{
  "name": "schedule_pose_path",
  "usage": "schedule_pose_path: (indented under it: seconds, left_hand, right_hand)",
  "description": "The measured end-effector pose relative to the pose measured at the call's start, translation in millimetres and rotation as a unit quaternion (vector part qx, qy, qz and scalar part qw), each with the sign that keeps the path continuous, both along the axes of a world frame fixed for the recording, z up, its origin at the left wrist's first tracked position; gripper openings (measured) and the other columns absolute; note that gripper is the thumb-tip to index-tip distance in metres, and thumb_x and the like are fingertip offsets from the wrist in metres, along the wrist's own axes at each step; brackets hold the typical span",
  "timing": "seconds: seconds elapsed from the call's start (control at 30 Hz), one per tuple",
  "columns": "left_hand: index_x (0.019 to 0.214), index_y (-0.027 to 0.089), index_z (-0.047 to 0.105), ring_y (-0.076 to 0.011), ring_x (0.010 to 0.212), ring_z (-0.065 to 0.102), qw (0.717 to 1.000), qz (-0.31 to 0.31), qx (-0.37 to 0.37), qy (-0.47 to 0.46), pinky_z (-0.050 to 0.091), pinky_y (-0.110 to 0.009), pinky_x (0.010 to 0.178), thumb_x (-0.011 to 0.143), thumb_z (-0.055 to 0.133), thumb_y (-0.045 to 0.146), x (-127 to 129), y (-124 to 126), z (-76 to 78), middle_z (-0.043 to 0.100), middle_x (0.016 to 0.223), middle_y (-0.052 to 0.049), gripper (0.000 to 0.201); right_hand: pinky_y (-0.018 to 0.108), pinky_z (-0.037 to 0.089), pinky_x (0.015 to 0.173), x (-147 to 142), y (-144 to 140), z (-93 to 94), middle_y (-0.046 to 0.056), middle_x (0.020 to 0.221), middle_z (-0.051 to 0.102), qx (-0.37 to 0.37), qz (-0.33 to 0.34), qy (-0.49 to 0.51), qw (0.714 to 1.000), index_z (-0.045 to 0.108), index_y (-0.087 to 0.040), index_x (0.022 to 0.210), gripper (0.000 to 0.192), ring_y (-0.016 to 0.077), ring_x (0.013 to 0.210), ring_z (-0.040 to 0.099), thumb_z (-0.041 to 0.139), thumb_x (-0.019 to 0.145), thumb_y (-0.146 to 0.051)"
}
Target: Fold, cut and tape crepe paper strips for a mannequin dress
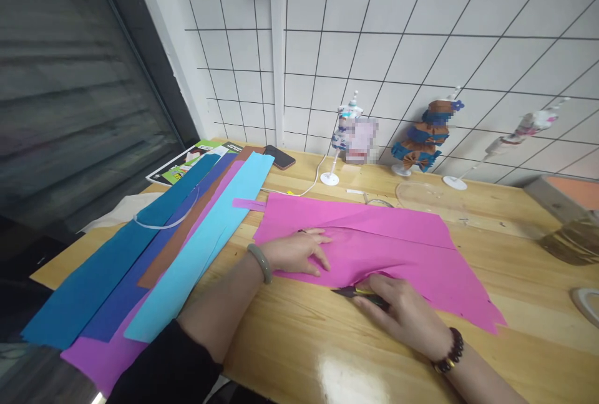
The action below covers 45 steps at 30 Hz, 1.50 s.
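A bright pink sheet [374, 235], thin like crepe paper or cloth, lies on the wooden table with folds and a long crease or slit across it. My left hand [299, 251] rests flat on its left half, fingers spread. At the sheet's near edge my right hand [397, 304] is closed around scissors [345, 292] with a dark pointed blade and a black and yellow handle. The blade points left, and my fingers cover most of the handle. A narrow pink strip [248, 204] sticks out at the sheet's upper left corner.
Long teal, blue, brown, pink and light blue sheets [210, 235] overlap at the left. Behind stand a phone [279, 157], a white cable [311, 187] and three small dress forms [423, 136] on stands. A tape roll [586, 304] lies right, near a box [566, 204].
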State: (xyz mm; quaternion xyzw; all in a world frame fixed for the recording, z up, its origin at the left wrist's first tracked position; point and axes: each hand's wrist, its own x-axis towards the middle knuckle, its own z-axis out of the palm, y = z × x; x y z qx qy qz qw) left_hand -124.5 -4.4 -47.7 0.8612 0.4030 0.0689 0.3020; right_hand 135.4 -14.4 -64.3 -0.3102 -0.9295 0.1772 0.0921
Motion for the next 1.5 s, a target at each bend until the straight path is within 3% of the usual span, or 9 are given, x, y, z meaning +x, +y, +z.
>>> schedule_pose_path:
  seconds: [1.1, 1.5]
  left_hand:
    - [0.101, 0.025, 0.068, -0.0243, 0.137, 0.015, 1.000, 0.006, -0.008, 0.001, 0.020, -0.041, 0.109, 0.076, 0.064, 0.024, -0.5, 1.1, -3.7, 0.031, 0.145, 0.000, 0.026]
    - [0.102, 0.022, 0.068, -0.0242, 0.137, 0.013, 1.000, 0.000, -0.017, 0.006, 0.018, -0.039, 0.109, 0.077, 0.063, 0.024, -0.5, 1.2, -2.4, 0.030, 0.146, -0.003, 0.026]
  right_hand:
    - [0.029, 0.040, 0.058, -14.7, -3.3, -3.0, 0.002, 0.069, 0.060, 0.015, 0.008, -0.013, 1.000, 0.052, -0.021, 0.079, 0.023, 0.0152, 0.063, 0.057, 0.041, 0.090, -0.038]
    - [0.028, 0.037, 0.056, -21.2, -3.2, -3.3, 0.001, 0.068, 0.059, 0.027, 0.012, -0.014, 0.999, 0.051, -0.020, 0.078, 0.024, 0.0144, 0.061, 0.055, 0.042, 0.089, -0.039]
